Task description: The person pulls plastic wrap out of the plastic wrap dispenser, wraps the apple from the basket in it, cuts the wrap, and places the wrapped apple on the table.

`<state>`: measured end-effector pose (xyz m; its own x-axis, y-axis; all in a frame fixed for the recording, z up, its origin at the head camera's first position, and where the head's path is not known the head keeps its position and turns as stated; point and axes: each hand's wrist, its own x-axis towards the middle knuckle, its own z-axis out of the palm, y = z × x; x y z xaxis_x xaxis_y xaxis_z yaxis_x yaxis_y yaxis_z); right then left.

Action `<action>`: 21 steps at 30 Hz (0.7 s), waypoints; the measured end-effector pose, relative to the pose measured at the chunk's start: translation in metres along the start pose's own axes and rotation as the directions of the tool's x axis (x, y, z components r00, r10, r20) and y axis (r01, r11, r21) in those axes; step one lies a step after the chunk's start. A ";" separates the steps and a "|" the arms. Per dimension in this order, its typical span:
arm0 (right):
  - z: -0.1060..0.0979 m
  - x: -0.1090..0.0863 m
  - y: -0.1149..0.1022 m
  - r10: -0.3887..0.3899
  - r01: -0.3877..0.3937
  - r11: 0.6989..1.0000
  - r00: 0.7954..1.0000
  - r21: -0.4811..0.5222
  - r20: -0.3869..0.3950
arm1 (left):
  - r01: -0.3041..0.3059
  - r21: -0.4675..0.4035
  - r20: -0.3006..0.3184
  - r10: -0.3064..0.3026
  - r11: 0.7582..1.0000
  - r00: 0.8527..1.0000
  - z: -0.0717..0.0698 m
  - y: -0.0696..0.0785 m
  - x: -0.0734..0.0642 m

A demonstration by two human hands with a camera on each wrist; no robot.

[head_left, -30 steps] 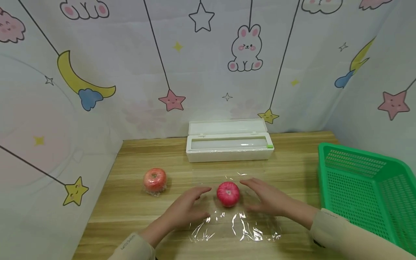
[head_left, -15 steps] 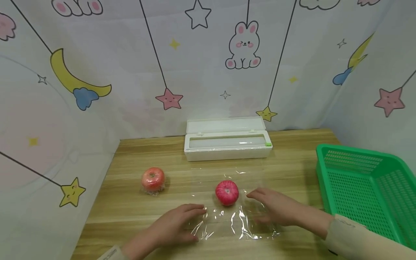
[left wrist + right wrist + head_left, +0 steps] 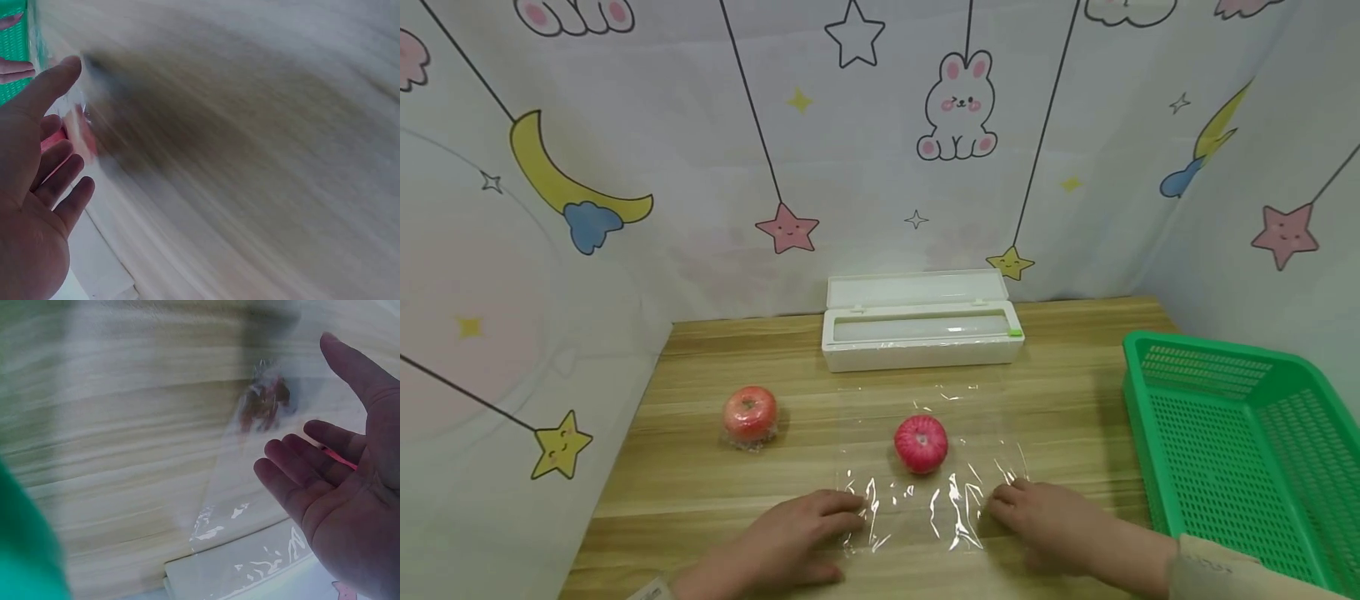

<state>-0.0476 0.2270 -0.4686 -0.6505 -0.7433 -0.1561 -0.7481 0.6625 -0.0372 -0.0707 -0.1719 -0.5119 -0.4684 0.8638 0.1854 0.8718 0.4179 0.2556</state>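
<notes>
A round, deep pink-red fruit with fine stripes sits on a clear sheet of cling film spread on the wooden table. My left hand is at the film's near left edge, its fingertips overlapping the edge; in the left wrist view the thumb stands apart from loosely bent fingers. At the near right edge is my right hand, fingertips right at the film. The right wrist view shows its thumb well away from the relaxed fingers, with nothing between them. Both hands are nearer the front than the fruit.
An apple wrapped in film lies to the left. At the back, a white cling film dispenser stands with its lid raised. The green plastic basket takes up the right side. A printed cloth encloses the table.
Both hands have drawn back from beside the fruit toward the near corners of the film. The right side of the film has shifted and creased near my right hand. The fruit stays put.
</notes>
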 end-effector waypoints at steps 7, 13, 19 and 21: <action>0.018 -0.014 -0.005 -0.114 0.085 0.975 0.984 -0.204 -0.137 | -0.073 0.070 -0.063 0.078 0.995 0.995 0.006 -0.004 -0.004; 0.032 -0.019 -0.008 -0.213 0.102 0.925 0.938 -0.367 -0.275 | -0.128 0.127 -0.113 0.142 0.984 0.983 0.013 -0.008 -0.006; 0.046 -0.024 -0.006 -0.135 0.050 0.964 0.939 -0.262 -0.315 | -0.113 0.129 -0.124 0.129 0.985 0.984 0.020 -0.010 -0.008; 0.051 -0.027 -0.006 -0.115 0.037 0.972 0.936 -0.234 -0.332 | -0.113 0.133 -0.135 0.131 0.985 0.982 0.022 -0.010 -0.009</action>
<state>-0.0190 0.2482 -0.5150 -0.5666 -0.8029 0.1853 -0.7813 0.5949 0.1889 -0.0723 -0.1780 -0.5373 -0.3653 0.8651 0.3437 0.9304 0.3515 0.1043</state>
